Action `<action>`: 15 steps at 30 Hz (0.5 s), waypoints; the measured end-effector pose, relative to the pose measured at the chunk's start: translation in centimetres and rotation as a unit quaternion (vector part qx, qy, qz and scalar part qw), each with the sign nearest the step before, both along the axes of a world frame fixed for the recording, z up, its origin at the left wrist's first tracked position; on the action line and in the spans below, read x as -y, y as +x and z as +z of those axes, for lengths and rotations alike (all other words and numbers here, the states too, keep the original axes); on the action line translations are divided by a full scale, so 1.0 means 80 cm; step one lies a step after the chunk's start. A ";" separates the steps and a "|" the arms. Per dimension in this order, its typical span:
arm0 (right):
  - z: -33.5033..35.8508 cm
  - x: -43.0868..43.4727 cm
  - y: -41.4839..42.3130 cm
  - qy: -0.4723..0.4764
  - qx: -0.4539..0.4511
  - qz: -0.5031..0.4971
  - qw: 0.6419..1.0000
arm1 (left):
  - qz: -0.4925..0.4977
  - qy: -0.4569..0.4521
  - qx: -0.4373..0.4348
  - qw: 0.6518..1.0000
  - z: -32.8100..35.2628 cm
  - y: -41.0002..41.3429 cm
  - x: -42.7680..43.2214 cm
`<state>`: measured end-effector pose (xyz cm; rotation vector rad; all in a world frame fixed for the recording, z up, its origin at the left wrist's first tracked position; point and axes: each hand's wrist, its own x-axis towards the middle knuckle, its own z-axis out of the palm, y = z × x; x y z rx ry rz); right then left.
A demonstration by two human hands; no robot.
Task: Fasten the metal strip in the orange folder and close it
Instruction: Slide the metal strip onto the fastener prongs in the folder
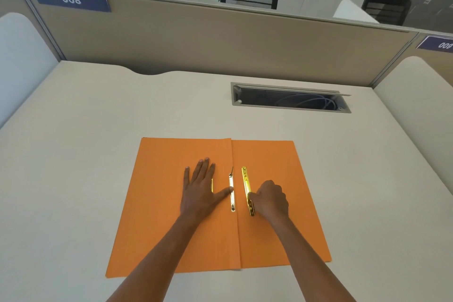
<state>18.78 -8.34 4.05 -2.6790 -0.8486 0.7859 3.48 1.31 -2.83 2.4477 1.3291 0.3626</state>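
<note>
An orange folder (171, 216) lies open on a desk (73, 154). The left hand (199, 186) presses flat, fingers spread, thumb touching the fastener base (232, 193) by the crease. The right hand (270, 200) pinches the loose metal strip (246, 184) near its lower end; it looks thin, stiff and slippery, likely best held by its edges.

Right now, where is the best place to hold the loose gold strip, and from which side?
Near its close end, from the right, as the right hand does now. The strip is long, thin and lies flat on the folder, right of the fold; a pinch on the edges there leaves the far end free to lower onto the fastener.
</note>
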 end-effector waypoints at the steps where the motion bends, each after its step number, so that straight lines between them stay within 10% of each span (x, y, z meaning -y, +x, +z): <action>1: -0.001 0.006 -0.002 -0.014 0.019 0.020 1.000 | 0.001 0.001 0.001 1.000 0.000 0.000 0.000; 15: -0.001 0.005 -0.016 -0.021 -0.038 -0.013 0.999 | 0.001 0.004 0.001 1.000 -0.001 0.000 0.000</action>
